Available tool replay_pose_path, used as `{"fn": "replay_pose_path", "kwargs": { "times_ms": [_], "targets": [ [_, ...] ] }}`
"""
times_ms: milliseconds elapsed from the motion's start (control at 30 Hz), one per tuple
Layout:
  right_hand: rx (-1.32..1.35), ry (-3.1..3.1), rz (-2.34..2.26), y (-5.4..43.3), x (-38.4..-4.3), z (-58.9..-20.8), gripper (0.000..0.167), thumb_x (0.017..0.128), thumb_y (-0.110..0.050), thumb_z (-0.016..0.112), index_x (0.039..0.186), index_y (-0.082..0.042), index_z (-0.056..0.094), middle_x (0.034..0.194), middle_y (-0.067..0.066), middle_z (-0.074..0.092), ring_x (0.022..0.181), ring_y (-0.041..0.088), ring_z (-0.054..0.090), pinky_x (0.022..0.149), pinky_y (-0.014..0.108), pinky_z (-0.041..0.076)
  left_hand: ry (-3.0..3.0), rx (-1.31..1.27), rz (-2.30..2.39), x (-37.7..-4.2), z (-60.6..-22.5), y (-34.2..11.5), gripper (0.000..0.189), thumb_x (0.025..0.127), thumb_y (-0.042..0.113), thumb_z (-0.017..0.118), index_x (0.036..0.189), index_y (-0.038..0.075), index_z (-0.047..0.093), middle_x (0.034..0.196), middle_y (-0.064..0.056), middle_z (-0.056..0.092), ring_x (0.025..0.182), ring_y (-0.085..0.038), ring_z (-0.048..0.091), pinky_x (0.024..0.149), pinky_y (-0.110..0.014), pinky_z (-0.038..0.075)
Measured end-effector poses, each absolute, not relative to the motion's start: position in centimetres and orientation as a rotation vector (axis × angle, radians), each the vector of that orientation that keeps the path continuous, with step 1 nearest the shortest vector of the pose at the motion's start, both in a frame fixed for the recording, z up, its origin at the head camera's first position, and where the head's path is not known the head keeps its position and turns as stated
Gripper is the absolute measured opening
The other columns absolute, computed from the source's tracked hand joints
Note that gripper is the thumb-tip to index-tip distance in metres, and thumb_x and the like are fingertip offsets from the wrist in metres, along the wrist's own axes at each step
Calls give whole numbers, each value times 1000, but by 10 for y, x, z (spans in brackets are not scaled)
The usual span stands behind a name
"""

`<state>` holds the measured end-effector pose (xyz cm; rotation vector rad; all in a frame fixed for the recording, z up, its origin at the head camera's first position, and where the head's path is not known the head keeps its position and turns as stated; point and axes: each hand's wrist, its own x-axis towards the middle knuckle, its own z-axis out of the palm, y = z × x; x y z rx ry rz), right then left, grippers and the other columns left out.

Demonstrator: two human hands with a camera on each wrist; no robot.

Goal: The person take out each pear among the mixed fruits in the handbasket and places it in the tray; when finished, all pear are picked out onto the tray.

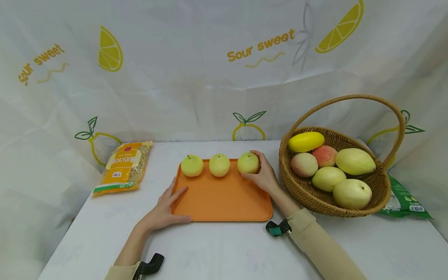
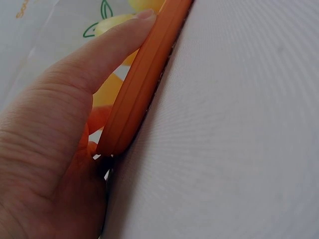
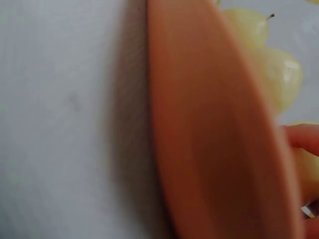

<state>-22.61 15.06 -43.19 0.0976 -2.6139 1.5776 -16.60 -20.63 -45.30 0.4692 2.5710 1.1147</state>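
Three round yellow-green pears stand in a row along the back of an orange tray [image 1: 224, 202]: a left pear [image 1: 192, 166], a middle pear [image 1: 219, 165] and a right pear [image 1: 248, 163]. My right hand [image 1: 262, 175] holds the right pear, thumb in front and fingers round its far right side. With fingers spread, my left hand [image 1: 164, 208] rests on the tray's front left corner. In the left wrist view, the left thumb [image 2: 104, 55] lies along the tray's rim [image 2: 144, 74]. The right wrist view shows the tray's side large and blurred, with most of the right hand hidden.
A wicker basket [image 1: 336, 212] with a tall handle and several fruits stands right of the tray, close to the right forearm. Behind it lies a green packet [image 1: 407, 198]. At the back left is a yellow bag of grain [image 1: 124, 167]. A printed cloth hangs behind the table.
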Motion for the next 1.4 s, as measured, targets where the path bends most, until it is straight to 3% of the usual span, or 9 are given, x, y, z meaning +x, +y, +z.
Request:
{"fn": "replay_pose_path", "kwargs": {
  "times_ms": [400, 1000, 1400],
  "targets": [
    [14, -2648, 1460, 150, -223, -434, 88, 76, -24, 85, 145, -6, 34, 139, 21, 39, 127, 35, 39, 105, 52, 32, 2576, 475, 1118, -165, -453, -206, 100, 73, 51, 82, 154, 24, 31, 163, -2, -12, 145, -41, -5, 106, -72, 9],
    [61, -2587, 1481, 151, -212, -429, 84, 78, -14, 83, 144, -2, 33, 139, 26, 35, 128, 39, 43, 103, 49, 39, 2594, 490, 1110, -165, -456, -206, 99, 73, 53, 81, 154, 23, 32, 163, -3, -13, 145, -43, -4, 105, -73, 10],
    [170, -2607, 1542, 155, -183, -419, 81, 82, -7, 78, 146, -2, 28, 147, 24, 22, 132, 39, 32, 98, 51, 45, 2601, 488, 1101, -164, -455, -206, 99, 73, 52, 81, 154, 22, 32, 163, -5, -12, 145, -44, -4, 105, -73, 9]
  ]
}}
